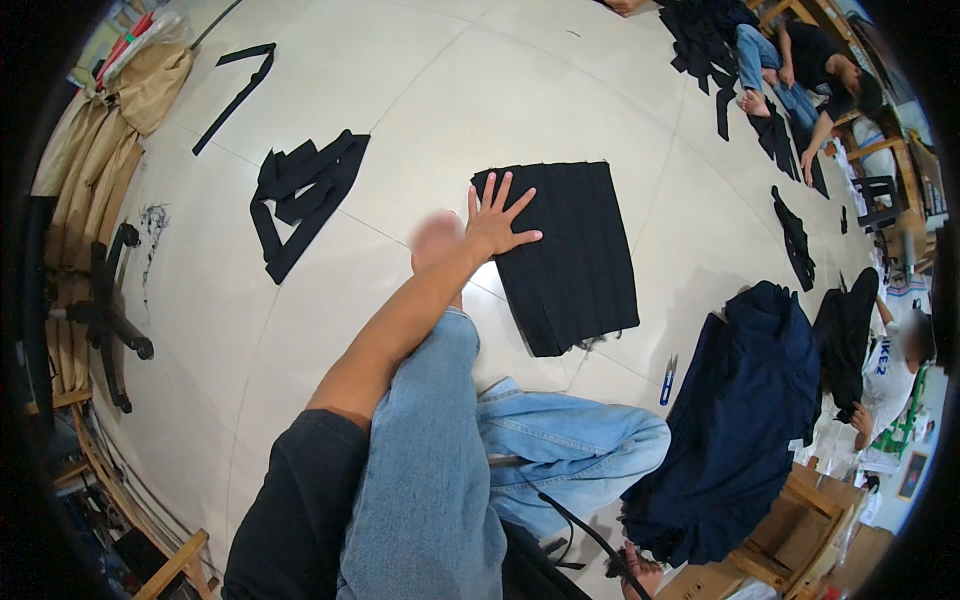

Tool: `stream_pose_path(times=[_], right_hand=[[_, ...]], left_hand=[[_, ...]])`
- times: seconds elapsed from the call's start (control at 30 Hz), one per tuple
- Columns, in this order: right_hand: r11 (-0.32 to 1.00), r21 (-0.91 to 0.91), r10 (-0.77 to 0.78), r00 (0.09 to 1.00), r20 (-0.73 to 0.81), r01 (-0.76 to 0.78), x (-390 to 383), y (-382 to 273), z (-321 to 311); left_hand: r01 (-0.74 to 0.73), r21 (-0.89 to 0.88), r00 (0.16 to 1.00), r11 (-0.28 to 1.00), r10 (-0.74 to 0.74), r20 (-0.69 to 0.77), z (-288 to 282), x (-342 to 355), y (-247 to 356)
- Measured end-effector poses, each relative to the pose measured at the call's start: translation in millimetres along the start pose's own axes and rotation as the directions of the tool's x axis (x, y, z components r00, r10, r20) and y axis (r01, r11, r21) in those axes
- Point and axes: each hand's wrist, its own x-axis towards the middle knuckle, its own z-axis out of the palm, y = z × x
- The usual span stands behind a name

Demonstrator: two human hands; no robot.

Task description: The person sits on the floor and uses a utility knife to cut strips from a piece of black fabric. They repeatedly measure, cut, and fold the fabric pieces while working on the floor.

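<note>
My left hand (497,220) lies spread with fingers apart on a flat black fabric panel (568,260), which has lengthwise seams and loose threads at its lower edge. My bare foot and jeans-clad legs (420,420) are beside it. At the bottom right, my right hand (640,572) is closed on a black strip (595,535), partly cut off by the frame edge. Small blue-handled thread snips (668,385) lie right of my legs, beside a heap of navy fabric (745,410).
Black fabric strips (305,195) lie on the tiled floor (420,110). A wheeled chair base (105,310) and tan sacks (105,150) line the left. Two co-workers (820,60) (890,370) sit at the right with dark cloth. A wooden piece (805,515) stands lower right.
</note>
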Motion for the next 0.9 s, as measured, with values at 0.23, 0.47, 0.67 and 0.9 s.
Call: stream_pose_path(times=[0.23, 0.47, 0.67, 0.9], right_hand=[[0.983, -0.181, 0.068, 0.973, 0.22, -0.028, -122, 55, 4], [0.914, -0.194, 0.402, 0.732, 0.55, -0.357, -198, 84, 19], [0.559, 0.478, 0.511, 0.736, 0.445, -0.677, -132, 105, 94], [0.502, 0.824, 0.105, 0.964, 0.245, -0.264, 185, -55, -108]], left_hand=[[0.01, 0.006, 1.0, 1.0, -0.01, 0.004, -6, -1, -1], [-0.005, 0.039, 1.0, 0.999, 0.005, -0.021, 4, 3, -6], [-0.129, 0.036, 0.991, 0.991, 0.131, -0.036, -6, -5, 24], [-0.7, -0.345, 0.514, 0.625, 0.776, 0.365, -114, -87, 129]])
